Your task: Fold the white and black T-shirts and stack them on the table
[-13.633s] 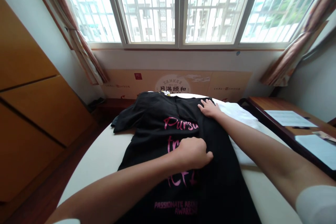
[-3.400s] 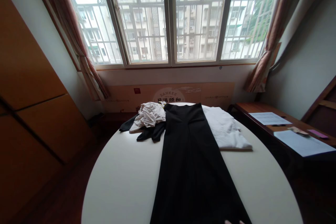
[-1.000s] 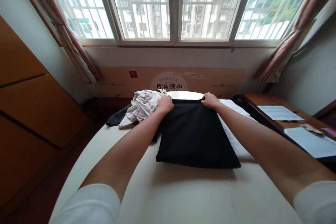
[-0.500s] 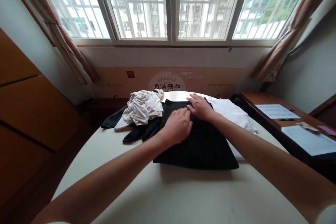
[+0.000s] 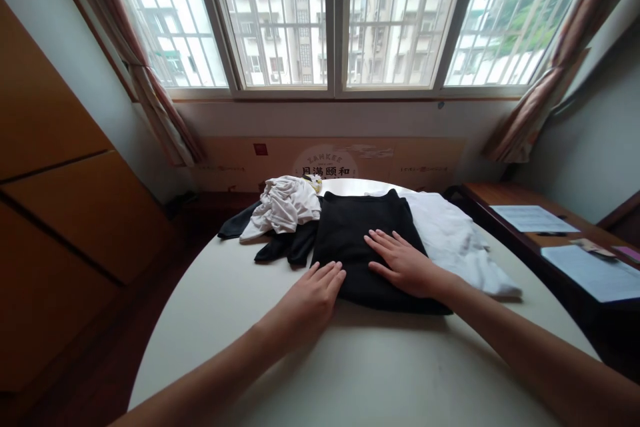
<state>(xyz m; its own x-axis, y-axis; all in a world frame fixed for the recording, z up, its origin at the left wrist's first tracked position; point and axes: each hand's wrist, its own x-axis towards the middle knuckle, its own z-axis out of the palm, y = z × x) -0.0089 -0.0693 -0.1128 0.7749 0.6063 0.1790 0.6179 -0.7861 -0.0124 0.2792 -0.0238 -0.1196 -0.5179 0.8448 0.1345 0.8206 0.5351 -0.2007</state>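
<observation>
A folded black garment (image 5: 367, 213) lies fairly flat on the white round table (image 5: 225, 320); its exact kind does not show. My right hand (image 5: 400, 263) rests on its right half, palm down with the fingers spread. At its near left corner, my left hand (image 5: 317, 290) lies with the fingers stretched out over the edge. Neither hand grasps anything. Just left of the black garment is a crumpled light grey cloth (image 5: 287, 203), heaped over dark fabric (image 5: 285, 245). A white garment (image 5: 445, 230) spreads out on the right, partly beneath the black one.
A small yellow-and-white item (image 5: 315, 182) sits behind the grey cloth. To the right, a brown wooden desk (image 5: 480, 193) bears paper sheets (image 5: 533, 219) and a pen. Orange-brown cabinets (image 5: 55, 213) stand at left, and barred windows (image 5: 285, 27) are beyond the table.
Both hands have moved from the garment's far part toward me, the left also going outward. The left fingers, curled before, are now stretched out. The black garment lies flatter and its left side is straighter.
</observation>
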